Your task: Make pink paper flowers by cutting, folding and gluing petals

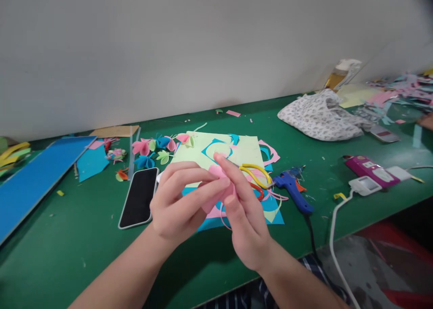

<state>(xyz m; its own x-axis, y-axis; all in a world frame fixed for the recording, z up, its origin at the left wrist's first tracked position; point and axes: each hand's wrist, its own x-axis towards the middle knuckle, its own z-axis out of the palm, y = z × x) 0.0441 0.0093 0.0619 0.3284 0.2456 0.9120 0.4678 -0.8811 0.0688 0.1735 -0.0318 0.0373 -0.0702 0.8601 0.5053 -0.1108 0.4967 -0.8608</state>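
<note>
**Pink piece (217, 171) between two hands**

Held in the middle of the frame, before a spread of cut paper on the green desk (94, 255). Gripped from the left by the left hand (184, 200), with curled fingers and nearly closed fingertips; steadied from the right by the right hand (246, 214), with index finger stretched toward the upper left and thumb bent in below, only slightly parted around the piece. Showing pink above and below the left fingertips, with one edge toward the top of the frame; too covered to tell the true long axis.

Behind, at centre, a pale green sheet (248, 142); just right of the hands, a yellow loop handle (269, 180). Farther right, a blue glue gun (293, 189), with nozzle toward the left and handle slanting to the lower right. Left of the hands, a phone (139, 198), slanting from lower left to upper right. Above that, pink, blue and green petalled flowers (145, 160). At the left edge, a long blue board (37, 173).
</note>
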